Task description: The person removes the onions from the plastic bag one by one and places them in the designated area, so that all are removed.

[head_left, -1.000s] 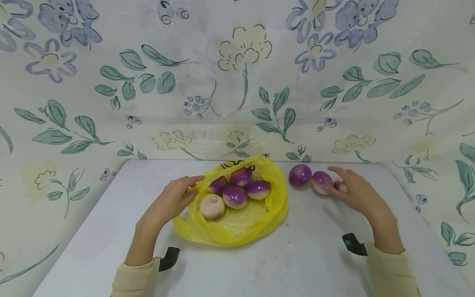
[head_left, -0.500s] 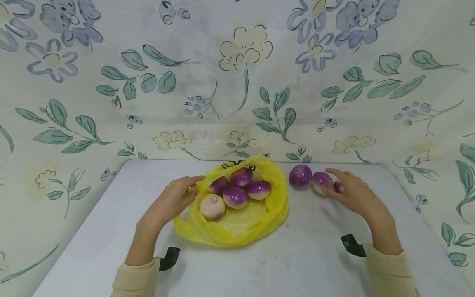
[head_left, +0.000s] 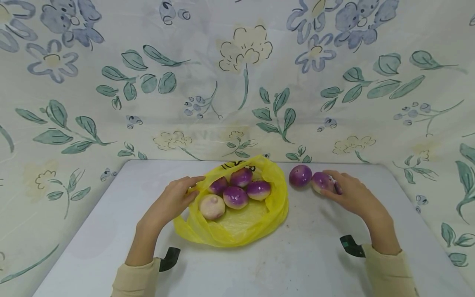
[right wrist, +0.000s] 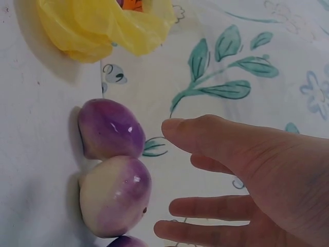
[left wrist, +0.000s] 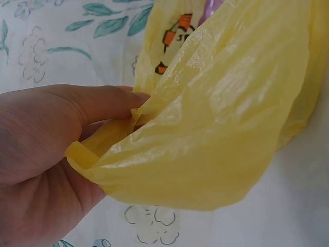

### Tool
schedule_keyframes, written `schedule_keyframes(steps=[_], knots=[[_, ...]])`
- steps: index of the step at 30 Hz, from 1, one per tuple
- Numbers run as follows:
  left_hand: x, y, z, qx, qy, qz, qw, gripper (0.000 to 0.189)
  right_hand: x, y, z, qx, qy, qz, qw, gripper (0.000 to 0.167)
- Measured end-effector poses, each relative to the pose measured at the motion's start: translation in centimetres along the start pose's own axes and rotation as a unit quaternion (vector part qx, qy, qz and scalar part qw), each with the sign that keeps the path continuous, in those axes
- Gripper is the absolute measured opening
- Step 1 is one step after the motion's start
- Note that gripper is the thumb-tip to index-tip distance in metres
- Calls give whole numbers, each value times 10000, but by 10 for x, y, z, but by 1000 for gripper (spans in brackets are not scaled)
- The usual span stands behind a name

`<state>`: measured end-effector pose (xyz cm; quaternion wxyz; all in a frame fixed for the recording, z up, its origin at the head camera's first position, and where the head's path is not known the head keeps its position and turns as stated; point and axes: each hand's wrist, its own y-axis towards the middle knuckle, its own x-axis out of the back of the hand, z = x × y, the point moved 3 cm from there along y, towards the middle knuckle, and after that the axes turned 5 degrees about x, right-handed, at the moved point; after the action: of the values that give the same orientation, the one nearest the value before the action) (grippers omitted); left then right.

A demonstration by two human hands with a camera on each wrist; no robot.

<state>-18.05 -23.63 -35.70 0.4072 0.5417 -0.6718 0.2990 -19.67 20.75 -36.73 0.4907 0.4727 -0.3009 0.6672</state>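
A yellow plastic bag (head_left: pixel 278 206) lies with its mouth spread, several purple-and-white turnips (head_left: pixel 235 197) inside it. One turnip (head_left: pixel 212 206) in the bag shows its pale side. My left hand (head_left: pixel 168 202) pinches the bag's left rim; in the left wrist view the thumb (left wrist: pixel 115 102) presses on the film. Right of the bag, a purple turnip (head_left: pixel 299 176) sits beside a second turnip (head_left: pixel 321 182). My right hand (head_left: pixel 354 194) is over the row's right end, fingers spread in the right wrist view, holding nothing. A third turnip (right wrist: pixel 126 242) is mostly hidden.
Everything rests on a white table (head_left: pixel 297 264) with a few specks on it. A floral cloth (head_left: pixel 237 82) hangs behind the table's back edge. Dark wrist mounts (head_left: pixel 352 246) stick out from both sleeves.
My right hand has shifted slightly left, its fingers now closer round the second turnip and covering more of the third. The left hand and bag have stayed put.
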Motion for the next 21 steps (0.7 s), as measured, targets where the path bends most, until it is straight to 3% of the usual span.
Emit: schedule_keyframes(steps=[21], knots=[[-1, 1, -1, -8, -42, 53, 10000, 42, -3, 0, 8, -60, 92, -39, 9999, 71]])
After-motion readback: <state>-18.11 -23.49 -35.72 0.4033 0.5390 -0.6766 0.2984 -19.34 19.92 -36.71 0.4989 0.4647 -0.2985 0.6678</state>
